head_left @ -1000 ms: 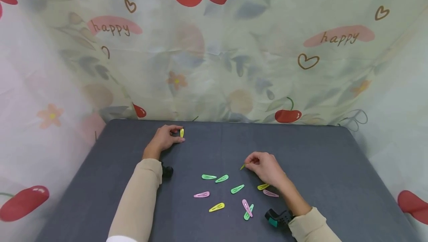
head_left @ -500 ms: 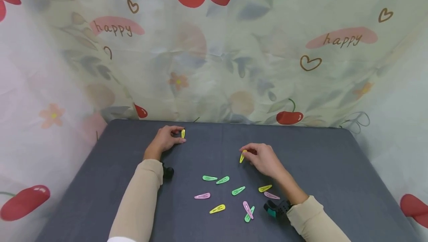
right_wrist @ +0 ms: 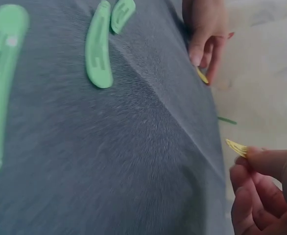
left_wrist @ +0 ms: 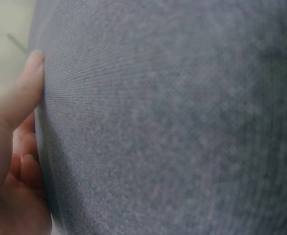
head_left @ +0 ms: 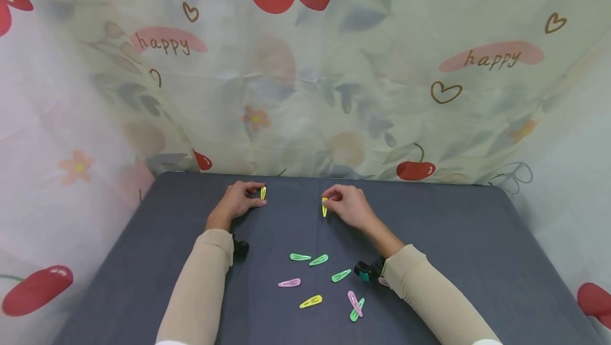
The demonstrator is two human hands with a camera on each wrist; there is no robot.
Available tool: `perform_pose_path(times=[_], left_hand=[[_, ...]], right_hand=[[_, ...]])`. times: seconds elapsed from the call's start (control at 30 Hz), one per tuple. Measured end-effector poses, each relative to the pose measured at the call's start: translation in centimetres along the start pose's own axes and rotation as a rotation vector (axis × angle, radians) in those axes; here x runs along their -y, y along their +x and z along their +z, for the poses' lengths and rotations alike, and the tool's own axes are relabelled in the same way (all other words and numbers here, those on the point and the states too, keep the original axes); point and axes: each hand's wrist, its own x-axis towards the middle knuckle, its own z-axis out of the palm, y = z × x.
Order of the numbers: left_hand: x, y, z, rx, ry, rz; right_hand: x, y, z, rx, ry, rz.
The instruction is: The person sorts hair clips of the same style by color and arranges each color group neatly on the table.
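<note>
My left hand [head_left: 238, 200] rests at the far left of the dark table, thumb and forefinger at the two ends of a yellow hair clip [head_left: 263, 193]. In the left wrist view that clip is hidden behind the thumb [left_wrist: 28, 88]. My right hand [head_left: 350, 206] pinches another yellow hair clip [head_left: 324, 207] by one end, above the table; its free end points out past the thumb in the right wrist view [right_wrist: 236, 147]. Nearer me lie green hair clips [head_left: 300, 257], a pink hair clip [head_left: 289, 283] and a yellow hair clip [head_left: 311, 301].
A pink clip [head_left: 352, 300] lies crossed over a green clip [head_left: 356, 313]. Another pink clip [head_left: 383, 281] is partly hidden by my right wrist. A patterned curtain [head_left: 305, 96] hangs behind the table's far edge.
My right hand has moved up and left with the yellow hair clip, towards the left hand. My left hand stays at its clip. The right wrist now covers a yellow clip on the table.
</note>
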Motion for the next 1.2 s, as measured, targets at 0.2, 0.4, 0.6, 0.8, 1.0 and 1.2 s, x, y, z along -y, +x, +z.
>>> perform_pose_path(times=[0.2, 0.4, 0.6, 0.8, 1.0, 1.2], left_hand=[[0.1, 0.0, 0.0, 0.001, -0.001, -0.001], [0.1, 0.1, -0.1, -0.008, -0.007, 0.007], [0.3, 0.0, 0.1, -0.025, -0.015, -0.013], [0.1, 0.3, 0.8, -0.026, -0.016, -0.015], [0.2, 0.4, 0.7, -0.026, -0.016, -0.023], [0.1, 0.1, 0.5, -0.027, -0.014, -0.038]], right_hand=[[0.5, 2.7, 2.2, -0.011, 0.043, 0.060], [1.3, 4.7, 4.6, -0.034, 0.066, 0.081], [2.3, 6.1, 6.8, -0.068, 0.081, 0.097], [2.2, 6.7, 8.1, -0.100, 0.028, 0.105], [2.5, 6.8, 8.8, -0.073, -0.095, 0.151], [2.9, 6.7, 9.1, -0.077, -0.181, 0.113]])
